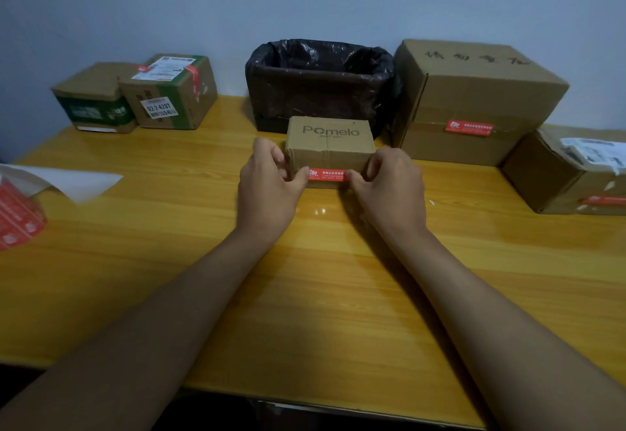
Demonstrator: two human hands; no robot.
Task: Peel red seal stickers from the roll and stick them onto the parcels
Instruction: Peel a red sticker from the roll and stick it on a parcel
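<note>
Red seal sticker (327, 175) lies across the near face of the small Pomelo parcel (330, 146) at table centre. Left hand (271, 181) pinches its nine o'clock end, right hand (389, 183) its three o'clock end. Sticker roll (17, 213) sits far off at nine o'clock.

A small brown Pomelo parcel (330, 146) stands at the bench's middle, a red seal sticker (327, 174) lying level across its near face. The sticker roll (17, 212) lies far left, its white backing (67, 181) trailing loose.
</note>
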